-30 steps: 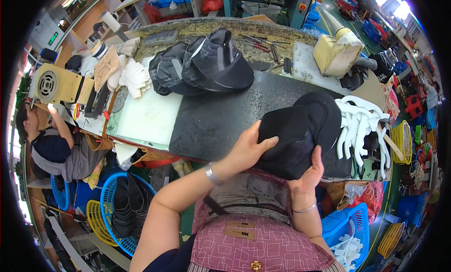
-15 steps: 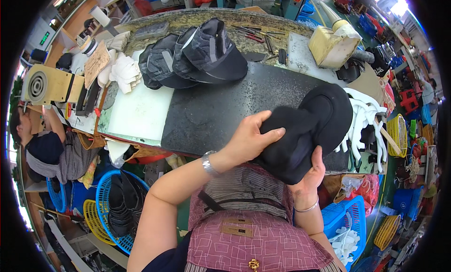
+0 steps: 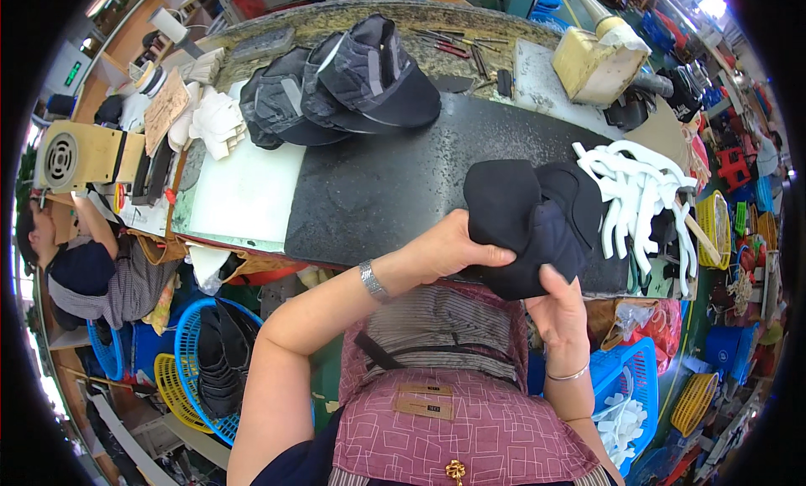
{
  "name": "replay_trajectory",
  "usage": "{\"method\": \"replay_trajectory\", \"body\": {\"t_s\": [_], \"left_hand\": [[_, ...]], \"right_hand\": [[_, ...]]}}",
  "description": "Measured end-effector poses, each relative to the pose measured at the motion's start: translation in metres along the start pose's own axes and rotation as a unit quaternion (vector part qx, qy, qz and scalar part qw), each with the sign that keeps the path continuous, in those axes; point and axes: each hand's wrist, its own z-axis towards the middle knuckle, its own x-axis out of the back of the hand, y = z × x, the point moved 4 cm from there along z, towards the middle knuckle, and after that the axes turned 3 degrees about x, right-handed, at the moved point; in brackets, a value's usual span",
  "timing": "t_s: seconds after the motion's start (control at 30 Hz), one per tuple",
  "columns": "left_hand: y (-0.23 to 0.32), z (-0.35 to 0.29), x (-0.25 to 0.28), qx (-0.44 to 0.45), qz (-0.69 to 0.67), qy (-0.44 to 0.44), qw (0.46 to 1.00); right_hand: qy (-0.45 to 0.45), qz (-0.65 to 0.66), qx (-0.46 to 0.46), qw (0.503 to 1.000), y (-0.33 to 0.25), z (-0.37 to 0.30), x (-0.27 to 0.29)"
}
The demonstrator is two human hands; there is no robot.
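A soft black shoe upper (image 3: 502,202), partly quilted, is held between my two hands over the front edge of the workbench. My left hand (image 3: 449,249) grips its left side, thumb lying on top and the other fingers hidden beneath. My right hand (image 3: 560,314) holds its lower right edge, with the thumb up against the fabric. Further back to the left, several similar dark grey and black uppers (image 3: 378,78) with grey strips lie overlapped. White foam strips (image 3: 634,183) are heaped just right of the held upper.
A black mat (image 3: 361,192) and a white board (image 3: 248,196) cover the bench. Hand tools (image 3: 457,47) lie at the back. A yellowish block (image 3: 588,66) stands back right. Blue baskets (image 3: 186,339) flank me below the bench. Another person (image 3: 88,259) sits at far left.
The shoe upper has been turned in my hands and shifted slightly left and up. My right thumb has moved onto its near side. Both hands keep hold.
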Motion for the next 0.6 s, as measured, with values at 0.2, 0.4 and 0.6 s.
{"method": "replay_trajectory", "body": {"t_s": [0.2, 0.4, 0.6], "left_hand": [[-0.012, 0.014, 0.000, 0.071, -0.047, 0.021, 0.996], [0.057, -0.031, -0.002, -0.456, 0.539, 0.381, 0.597], [0.038, -0.044, -0.044, -0.399, 0.552, 0.201, 0.704]], "right_hand": [[0.006, 0.028, 0.046, 0.999, 0.004, -0.006, 0.006], [0.038, 0.057, 0.039, 0.997, -0.006, 0.000, -0.005], [0.061, 0.065, 0.035, 0.995, -0.003, -0.003, -0.014]]}}
